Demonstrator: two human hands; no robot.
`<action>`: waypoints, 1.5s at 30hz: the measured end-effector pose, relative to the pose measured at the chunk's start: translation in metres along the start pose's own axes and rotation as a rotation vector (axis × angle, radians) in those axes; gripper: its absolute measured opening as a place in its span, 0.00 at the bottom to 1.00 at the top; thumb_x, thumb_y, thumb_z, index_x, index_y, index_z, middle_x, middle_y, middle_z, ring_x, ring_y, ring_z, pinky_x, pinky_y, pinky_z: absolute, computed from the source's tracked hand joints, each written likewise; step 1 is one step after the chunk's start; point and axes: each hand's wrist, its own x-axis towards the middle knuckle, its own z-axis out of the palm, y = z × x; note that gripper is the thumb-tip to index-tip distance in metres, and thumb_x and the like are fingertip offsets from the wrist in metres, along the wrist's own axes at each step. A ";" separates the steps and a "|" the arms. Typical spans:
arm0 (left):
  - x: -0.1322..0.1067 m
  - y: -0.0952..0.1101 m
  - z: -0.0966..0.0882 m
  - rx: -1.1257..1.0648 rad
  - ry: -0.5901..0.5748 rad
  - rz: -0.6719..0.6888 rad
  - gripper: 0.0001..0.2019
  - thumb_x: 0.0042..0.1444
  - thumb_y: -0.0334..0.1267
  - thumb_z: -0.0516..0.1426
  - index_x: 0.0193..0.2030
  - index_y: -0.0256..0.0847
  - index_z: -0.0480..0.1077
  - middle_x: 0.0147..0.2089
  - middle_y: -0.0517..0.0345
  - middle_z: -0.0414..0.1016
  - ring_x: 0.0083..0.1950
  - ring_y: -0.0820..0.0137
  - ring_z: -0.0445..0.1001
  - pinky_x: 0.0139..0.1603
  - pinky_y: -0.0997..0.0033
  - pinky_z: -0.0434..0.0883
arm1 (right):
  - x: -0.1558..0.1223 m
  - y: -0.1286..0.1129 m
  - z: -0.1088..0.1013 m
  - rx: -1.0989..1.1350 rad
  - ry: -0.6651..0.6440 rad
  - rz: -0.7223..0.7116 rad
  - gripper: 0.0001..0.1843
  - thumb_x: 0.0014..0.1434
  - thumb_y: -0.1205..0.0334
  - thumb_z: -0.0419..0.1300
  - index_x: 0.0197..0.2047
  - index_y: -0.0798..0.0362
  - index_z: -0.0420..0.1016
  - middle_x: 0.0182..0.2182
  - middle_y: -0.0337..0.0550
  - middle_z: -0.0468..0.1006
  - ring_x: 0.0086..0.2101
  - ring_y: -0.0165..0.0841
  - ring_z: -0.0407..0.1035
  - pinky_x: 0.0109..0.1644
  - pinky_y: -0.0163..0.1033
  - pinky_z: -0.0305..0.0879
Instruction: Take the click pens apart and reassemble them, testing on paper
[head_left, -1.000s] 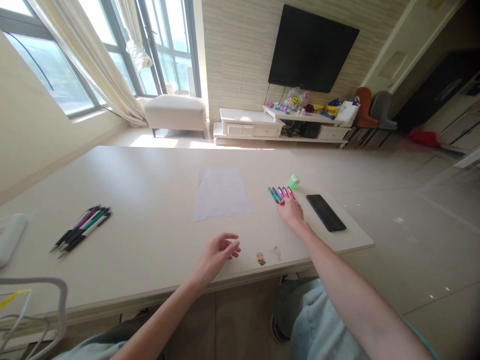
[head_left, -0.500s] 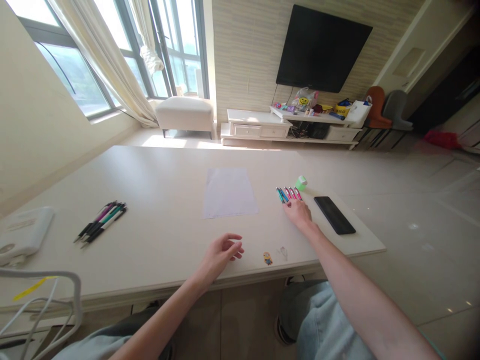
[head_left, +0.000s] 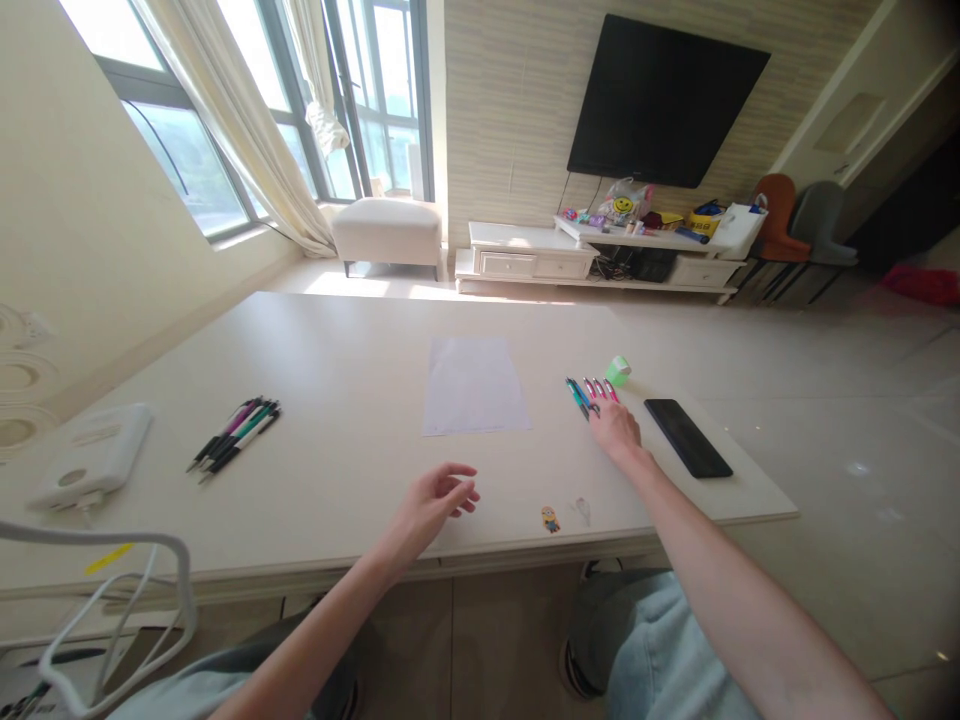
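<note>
My right hand point(head_left: 617, 432) reaches over a small row of pens at the right side of the table, its fingers closed at their lower ends. A teal pen point(head_left: 576, 394) and a blue pen point(head_left: 583, 391) lie at the left of the row; pink pens point(head_left: 601, 388) lie beside them. My fingers hide part of the row, and the blue pen's lower end is at my fingertips. My left hand point(head_left: 439, 503) hovers near the front edge, fingers loosely bent and apart, holding nothing. Beyond it lies a blank white sheet of paper point(head_left: 476, 388).
A green-and-white small container point(head_left: 619, 371) stands behind the pens, and a black phone point(head_left: 688, 438) lies to their right. Several darker pens point(head_left: 234, 438) are bunched at left, near a white box-shaped device point(head_left: 94, 455) and cables point(head_left: 184, 575). A cartoon sticker point(head_left: 550, 519) is near the front edge.
The view has shifted slightly left, so everything appears further right. The teal and blue pens' upper ends now slant more and sit slightly apart from the pink ones. My left hand moved slightly left.
</note>
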 end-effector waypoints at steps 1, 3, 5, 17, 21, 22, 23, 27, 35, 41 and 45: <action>0.000 0.001 -0.005 0.016 0.014 -0.003 0.19 0.49 0.50 0.58 0.42 0.38 0.70 0.32 0.52 0.77 0.33 0.68 0.75 0.32 0.71 0.67 | 0.001 0.001 0.001 -0.003 -0.005 0.003 0.18 0.59 0.64 0.49 0.49 0.50 0.73 0.44 0.52 0.75 0.44 0.42 0.70 0.45 0.43 0.64; -0.001 0.005 -0.020 0.064 0.045 -0.009 0.18 0.49 0.49 0.58 0.41 0.38 0.71 0.33 0.52 0.77 0.33 0.67 0.75 0.30 0.72 0.66 | 0.003 0.004 0.004 -0.011 -0.006 0.011 0.18 0.58 0.64 0.50 0.49 0.51 0.73 0.45 0.53 0.75 0.45 0.43 0.69 0.45 0.42 0.64; -0.001 0.009 -0.041 0.143 0.106 -0.002 0.17 0.49 0.49 0.57 0.40 0.37 0.72 0.33 0.52 0.77 0.32 0.67 0.74 0.28 0.73 0.64 | 0.005 0.008 0.008 -0.022 -0.002 0.018 0.18 0.58 0.63 0.50 0.48 0.52 0.74 0.43 0.54 0.76 0.43 0.43 0.70 0.43 0.42 0.64; -0.042 0.009 -0.220 0.893 0.983 -0.027 0.09 0.52 0.38 0.58 0.36 0.35 0.72 0.28 0.57 0.67 0.38 0.62 0.68 0.40 0.67 0.60 | 0.017 0.009 0.019 0.198 0.179 0.023 0.09 0.54 0.61 0.53 0.35 0.54 0.73 0.30 0.53 0.77 0.22 0.33 0.66 0.31 0.40 0.61; -0.047 -0.004 -0.229 0.856 0.999 -0.056 0.06 0.50 0.37 0.59 0.30 0.36 0.70 0.25 0.60 0.61 0.38 0.62 0.67 0.40 0.68 0.59 | 0.014 0.000 0.014 0.250 0.203 0.003 0.09 0.54 0.63 0.55 0.35 0.55 0.74 0.28 0.56 0.76 0.22 0.33 0.64 0.30 0.40 0.59; -0.046 -0.005 -0.229 0.843 1.002 -0.056 0.06 0.50 0.37 0.59 0.29 0.36 0.69 0.25 0.60 0.61 0.38 0.61 0.67 0.40 0.68 0.58 | 0.013 -0.002 0.012 0.254 0.209 -0.002 0.09 0.54 0.63 0.55 0.36 0.55 0.74 0.29 0.56 0.76 0.23 0.33 0.64 0.31 0.40 0.59; -0.045 -0.007 -0.229 0.828 1.005 -0.057 0.06 0.50 0.37 0.59 0.28 0.36 0.69 0.25 0.60 0.61 0.39 0.61 0.67 0.40 0.67 0.58 | 0.013 -0.003 0.011 0.253 0.215 -0.006 0.10 0.54 0.62 0.55 0.36 0.56 0.74 0.29 0.56 0.76 0.23 0.33 0.64 0.31 0.40 0.59; -0.040 -0.005 -0.230 0.742 1.007 -0.064 0.07 0.49 0.35 0.59 0.25 0.35 0.66 0.27 0.57 0.62 0.42 0.58 0.67 0.40 0.66 0.58 | 0.012 -0.010 0.004 0.249 0.220 -0.027 0.12 0.55 0.61 0.54 0.37 0.56 0.76 0.31 0.55 0.76 0.26 0.35 0.65 0.32 0.40 0.60; -0.007 0.023 -0.153 0.151 0.561 0.035 0.17 0.51 0.49 0.57 0.34 0.33 0.69 0.29 0.55 0.70 0.31 0.72 0.69 0.35 0.72 0.66 | -0.048 -0.082 -0.030 0.652 -0.068 -0.270 0.20 0.55 0.47 0.53 0.32 0.55 0.76 0.26 0.47 0.76 0.27 0.35 0.67 0.32 0.38 0.59; -0.002 0.048 -0.047 -0.312 0.120 0.164 0.17 0.49 0.50 0.61 0.33 0.37 0.67 0.30 0.58 0.69 0.33 0.74 0.69 0.37 0.73 0.67 | -0.115 -0.142 -0.035 1.161 -0.623 -0.246 0.30 0.52 0.34 0.50 0.29 0.56 0.73 0.17 0.40 0.69 0.19 0.29 0.62 0.21 0.33 0.51; -0.002 0.052 -0.015 -0.192 0.044 0.213 0.17 0.51 0.50 0.59 0.37 0.36 0.69 0.30 0.58 0.68 0.30 0.76 0.66 0.31 0.75 0.64 | -0.120 -0.151 -0.039 1.329 -0.794 -0.186 0.28 0.53 0.36 0.52 0.26 0.55 0.69 0.15 0.35 0.63 0.17 0.24 0.55 0.19 0.31 0.46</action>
